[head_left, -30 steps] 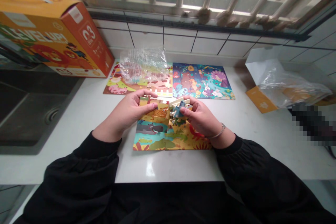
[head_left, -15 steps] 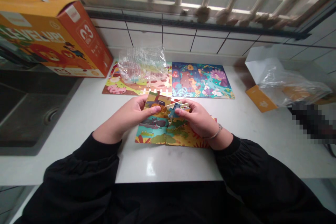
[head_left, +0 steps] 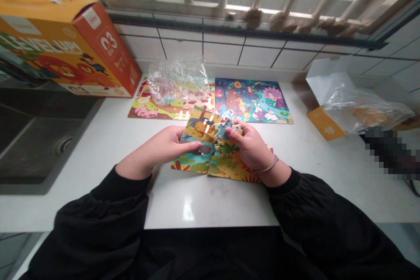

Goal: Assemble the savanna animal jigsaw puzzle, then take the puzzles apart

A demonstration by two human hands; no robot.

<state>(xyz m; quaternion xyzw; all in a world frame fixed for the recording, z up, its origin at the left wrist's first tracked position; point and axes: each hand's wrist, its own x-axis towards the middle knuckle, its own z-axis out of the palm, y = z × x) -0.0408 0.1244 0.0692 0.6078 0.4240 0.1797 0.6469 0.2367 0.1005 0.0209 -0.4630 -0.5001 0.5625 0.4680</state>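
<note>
My left hand point(head_left: 166, 146) grips the left part of a jigsaw puzzle point(head_left: 196, 159) with a hippo and a leopard on it, thumb on top and fingers behind. This part is raised and tilted, and a seam shows between it and the puzzle's right part at the lower edge. In my right hand point(head_left: 251, 144), several loose puzzle pieces point(head_left: 225, 129) are pinched under the thumb, a blue one on top. The right part of the puzzle lies under that hand; whether its fingers also hold it I cannot tell.
Behind stand two puzzle pictures, a farm scene point(head_left: 144, 111) partly under a clear plastic bag point(head_left: 179, 81) and a dark forest scene point(head_left: 272, 100), both lying flat. An orange box point(head_left: 108, 52) is at the left by a sink point(head_left: 42, 140). An opened box point(head_left: 326, 122) with plastic sits right.
The puzzle's left part has been lifted and tilted up by my left hand, and the seam at its lower edge has widened. My right hand's pieces have shifted slightly right.
</note>
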